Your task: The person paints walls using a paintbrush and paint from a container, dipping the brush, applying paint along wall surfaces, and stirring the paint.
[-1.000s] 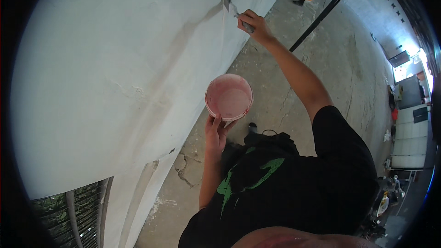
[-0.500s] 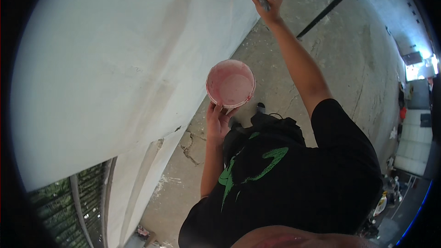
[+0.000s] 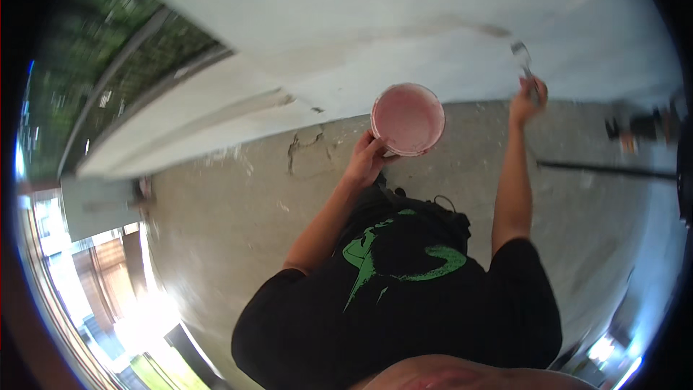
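Note:
My left hand (image 3: 366, 162) grips the rim and side of a round pink bucket (image 3: 408, 120), thumb near its lip. The bucket is tilted so its inside shows, coated with pale residue; a little whitish material seems to lie at the bottom. Out to the right, my right hand (image 3: 529, 101) is closed around the grey handle of a putty knife (image 3: 522, 58), its flat head pointing up toward the white wall (image 3: 426, 54). Motion blurs the blade, and I cannot tell whether it touches the wall. A brownish damp-looking streak (image 3: 404, 31) runs along the wall.
An opening with greenery behind it (image 3: 119, 32) breaks the wall at upper left. The concrete floor (image 3: 238, 209) has a crack near the wall. A dark pole (image 3: 613, 168) stretches across the right side. Bright windows (image 3: 86, 267) lie at lower left.
My view has swung round, so the wall now runs across the top. My right hand with the putty knife has come lower and farther right in the picture. The bucket stays in my left hand.

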The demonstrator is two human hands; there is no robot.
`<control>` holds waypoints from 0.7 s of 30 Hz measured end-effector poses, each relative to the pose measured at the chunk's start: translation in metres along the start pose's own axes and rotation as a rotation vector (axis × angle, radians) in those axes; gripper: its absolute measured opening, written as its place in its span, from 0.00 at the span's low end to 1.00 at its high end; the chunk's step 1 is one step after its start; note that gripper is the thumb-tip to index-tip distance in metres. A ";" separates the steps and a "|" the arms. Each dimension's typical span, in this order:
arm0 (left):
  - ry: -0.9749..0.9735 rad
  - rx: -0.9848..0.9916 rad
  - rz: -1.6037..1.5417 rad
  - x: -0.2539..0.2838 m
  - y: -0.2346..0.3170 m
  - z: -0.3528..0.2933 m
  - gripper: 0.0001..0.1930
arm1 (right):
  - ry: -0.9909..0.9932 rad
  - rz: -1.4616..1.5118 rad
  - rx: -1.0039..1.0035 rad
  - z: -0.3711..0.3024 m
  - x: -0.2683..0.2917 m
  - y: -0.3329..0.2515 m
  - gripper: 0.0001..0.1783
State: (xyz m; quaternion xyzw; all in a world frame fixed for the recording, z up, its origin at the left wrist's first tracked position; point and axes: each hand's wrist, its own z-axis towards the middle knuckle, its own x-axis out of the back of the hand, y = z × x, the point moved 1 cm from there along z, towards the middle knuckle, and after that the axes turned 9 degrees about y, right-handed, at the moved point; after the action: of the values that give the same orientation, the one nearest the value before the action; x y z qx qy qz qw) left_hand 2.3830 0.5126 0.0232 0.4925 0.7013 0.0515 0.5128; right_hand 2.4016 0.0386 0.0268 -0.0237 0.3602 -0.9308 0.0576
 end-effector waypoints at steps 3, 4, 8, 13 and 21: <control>0.152 -0.028 0.030 0.042 -0.020 -0.025 0.20 | -0.021 0.138 -0.434 -0.041 0.018 -0.057 0.08; 0.219 -0.062 0.007 0.053 -0.021 -0.042 0.19 | -0.006 0.270 -0.533 -0.056 0.016 -0.073 0.09; 0.385 -0.144 -0.049 0.090 -0.021 -0.093 0.15 | -0.087 0.493 -0.901 -0.104 0.023 -0.157 0.12; 0.454 -0.205 -0.066 0.116 0.004 -0.135 0.10 | -0.505 0.554 -0.903 -0.155 0.037 -0.248 0.13; 0.301 -0.275 -0.029 0.216 0.083 -0.171 0.13 | -1.251 0.644 -0.541 -0.247 -0.002 -0.425 0.07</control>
State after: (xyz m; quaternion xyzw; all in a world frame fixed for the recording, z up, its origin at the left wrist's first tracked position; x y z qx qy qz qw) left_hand 2.3067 0.7897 0.0071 0.3947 0.7633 0.2124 0.4652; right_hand 2.3440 0.5158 0.1302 -0.4550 0.4653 -0.5599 0.5129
